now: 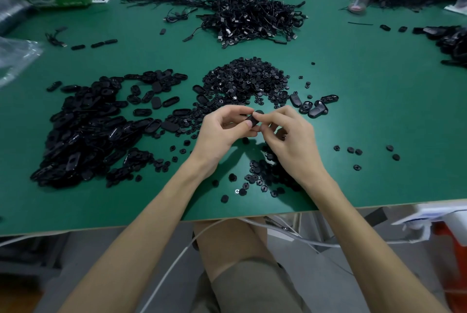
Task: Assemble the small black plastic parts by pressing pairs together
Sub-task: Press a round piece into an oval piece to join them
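Person, head-camera view: left hand (222, 133) and right hand (290, 141), each on a bare forearm uncovered to the lower frame edge, with short nails on the fingers that show. Lower body: olive-khaki shorts (252, 285) of plain woven cloth, the hem ending above one bare knee. Accessory: a thin white cable (177, 259) trailing past that knee.

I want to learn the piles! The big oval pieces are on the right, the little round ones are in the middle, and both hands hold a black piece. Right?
Not quite. The head view shows the big oval pieces piled on the left, not the right. The little round ones are in the middle, and the left hand and right hand hold a black piece.
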`<state>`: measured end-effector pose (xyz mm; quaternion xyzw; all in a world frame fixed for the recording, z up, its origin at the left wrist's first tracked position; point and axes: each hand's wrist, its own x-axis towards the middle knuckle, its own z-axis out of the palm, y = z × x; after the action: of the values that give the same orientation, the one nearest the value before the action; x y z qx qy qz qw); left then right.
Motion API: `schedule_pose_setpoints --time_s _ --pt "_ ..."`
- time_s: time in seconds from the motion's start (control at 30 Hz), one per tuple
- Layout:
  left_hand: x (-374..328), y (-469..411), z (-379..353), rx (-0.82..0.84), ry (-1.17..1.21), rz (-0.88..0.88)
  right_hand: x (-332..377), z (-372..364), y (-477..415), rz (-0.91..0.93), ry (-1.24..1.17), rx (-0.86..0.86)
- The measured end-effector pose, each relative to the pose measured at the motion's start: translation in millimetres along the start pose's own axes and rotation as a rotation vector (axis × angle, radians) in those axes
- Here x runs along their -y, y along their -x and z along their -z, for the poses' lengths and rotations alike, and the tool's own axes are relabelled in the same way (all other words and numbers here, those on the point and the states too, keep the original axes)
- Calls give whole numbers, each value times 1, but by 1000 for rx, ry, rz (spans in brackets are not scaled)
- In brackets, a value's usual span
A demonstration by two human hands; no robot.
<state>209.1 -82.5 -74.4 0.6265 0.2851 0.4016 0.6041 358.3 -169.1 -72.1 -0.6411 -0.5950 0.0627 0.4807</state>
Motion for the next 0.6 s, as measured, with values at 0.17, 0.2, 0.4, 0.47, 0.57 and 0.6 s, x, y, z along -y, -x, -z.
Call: schedule_pose_setpoints --time_s 0.17,0.2,0.4,0.47,0.57,0.6 --pt "2 -1 2 -29 26 28 1 1 0 -11 -52 78" --pt "1 -1 2 -24 29 32 1 2 -1 -43 -107 70" --pt "1 0 0 60 -4 39 1 6 -4 -144 -253 39" --pt "1 0 0 67 -17 33 -1 5 -3 -151 -253 31" --pt "-1 1 0 74 -27 24 -5 5 -3 -170 -295 32" --pt "-2 2 0 76 -30 24 -6 6 -3 -173 -306 34"
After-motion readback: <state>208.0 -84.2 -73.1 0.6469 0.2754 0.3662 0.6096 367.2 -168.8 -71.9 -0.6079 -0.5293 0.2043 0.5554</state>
